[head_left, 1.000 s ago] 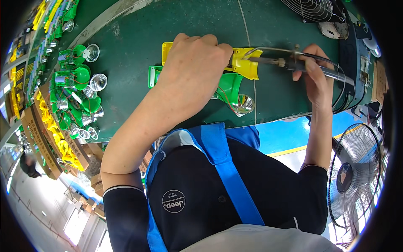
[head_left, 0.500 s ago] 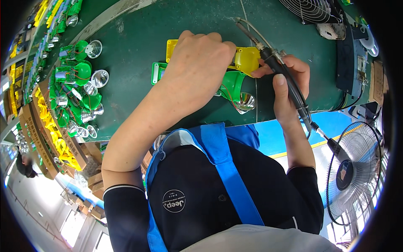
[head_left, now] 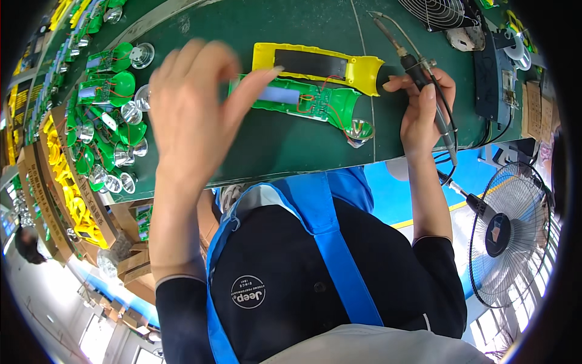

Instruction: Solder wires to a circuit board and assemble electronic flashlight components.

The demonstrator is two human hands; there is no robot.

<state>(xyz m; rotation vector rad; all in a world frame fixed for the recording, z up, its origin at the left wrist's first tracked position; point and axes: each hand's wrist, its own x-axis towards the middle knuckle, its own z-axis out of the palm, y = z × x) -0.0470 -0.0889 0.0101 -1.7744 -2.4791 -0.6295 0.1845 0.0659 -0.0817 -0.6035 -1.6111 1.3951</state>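
Note:
My right hand (head_left: pixel 424 115) is closed round a soldering iron (head_left: pixel 414 70) with a wire-feed tube along it, its tip pointing up and away from me. Beneath the tip's left side lies a yellow half-shell (head_left: pixel 262 57) with a dark panel inside. Nearer me, a green flashlight half-shell (head_left: pixel 345 106) holds a purple battery (head_left: pixel 280 94), a circuit board (head_left: pixel 321 103) and red wires. A silver reflector (head_left: pixel 360 130) sits at its right end. My left hand (head_left: pixel 194 103), slightly blurred, hovers over the green shell's left end, thumb spread from the fingers, holding nothing visible.
Several green half-shells with reflectors (head_left: pixel 124 112) are piled at the bench's left. Boxes of yellow parts (head_left: pixel 71 194) stand beyond. At the right are a black soldering station (head_left: pixel 497 91), a solder spool (head_left: pixel 520 51) and a wire-guarded fan (head_left: pixel 439 12). A standing fan (head_left: pixel 506 233) is behind.
My left hand has lifted off the shells and swung left, uncovering them. The yellow shell now lies flat beside the green one. My right hand has shifted slightly right with the soldering iron.

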